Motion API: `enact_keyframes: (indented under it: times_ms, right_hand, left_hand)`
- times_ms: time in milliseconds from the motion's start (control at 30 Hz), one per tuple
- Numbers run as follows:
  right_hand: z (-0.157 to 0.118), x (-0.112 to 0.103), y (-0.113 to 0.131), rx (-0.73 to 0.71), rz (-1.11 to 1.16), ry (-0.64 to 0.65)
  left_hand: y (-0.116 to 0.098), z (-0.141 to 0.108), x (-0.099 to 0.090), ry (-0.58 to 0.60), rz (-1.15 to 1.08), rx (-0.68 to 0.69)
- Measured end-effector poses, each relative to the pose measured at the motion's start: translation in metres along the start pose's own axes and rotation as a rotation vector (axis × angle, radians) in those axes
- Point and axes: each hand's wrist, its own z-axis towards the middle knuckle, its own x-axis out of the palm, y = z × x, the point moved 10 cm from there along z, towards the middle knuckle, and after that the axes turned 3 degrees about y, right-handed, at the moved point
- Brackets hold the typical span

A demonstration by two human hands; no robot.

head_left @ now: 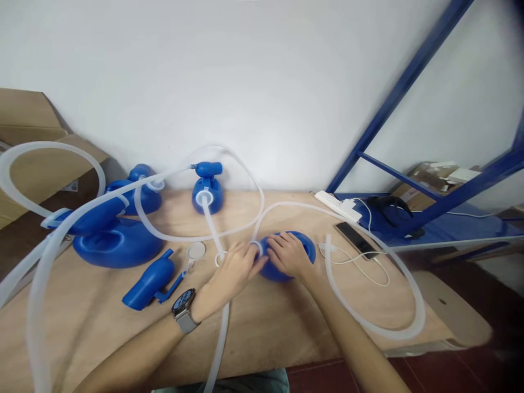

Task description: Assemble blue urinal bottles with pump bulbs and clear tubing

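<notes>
A round blue plastic bottle [282, 275] with a handle lies on the wooden table in front of me. My right hand [289, 254] rests over its top with the fingers curled, holding it. My left hand [237, 267], with a watch on the wrist, pinches a white ring-shaped cap [256, 249] at the bottle's neck. From around the neck a clear white hose [303, 206] runs back and loops right. Beside my left hand, another hose [212, 225] leads to a second blue bottle [208, 191]. The fingers partly hide the cap.
A loose blue spout piece [149, 284] and a round white lid [196, 251] lie left. More blue bottles [118, 245] with hoses stand near a cardboard box [33, 164]. At right are a phone [355, 240], a power strip [338, 206] and a blue metal frame [393, 103].
</notes>
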Motion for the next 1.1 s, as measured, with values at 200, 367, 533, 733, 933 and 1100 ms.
enact_keyframes:
  times_ms: [200,367,533,733,933,1100]
  right_hand:
    - [-0.009,-0.002,0.006,-0.02,0.026,-0.072]
    - [-0.014,-0.005,-0.009,-0.007,0.028,-0.092]
    - [-0.008,-0.006,-0.055,0.123,0.005,-0.144]
    - [0.01,-0.019,-0.064,0.294,0.03,-0.315]
    - [0.074,0.009,0.012,0.241,0.577,-0.317]
    - [0.157,0.073,0.0,0.35,0.768,-0.261]
  left_hand:
    - [0.003,0.01,0.013,0.053,-0.117,-0.005]
    - [0.013,0.005,-0.012,0.13,-0.171,-0.077]
    - [0.04,-0.007,-0.003,0.276,0.07,-0.187]
    - [0.062,-0.018,0.05,0.367,0.217,-0.268]
    - [0.065,-0.027,0.043,0.3,0.158,-0.239]
    - [0.115,-0.006,-0.032,0.068,0.075,-0.346]
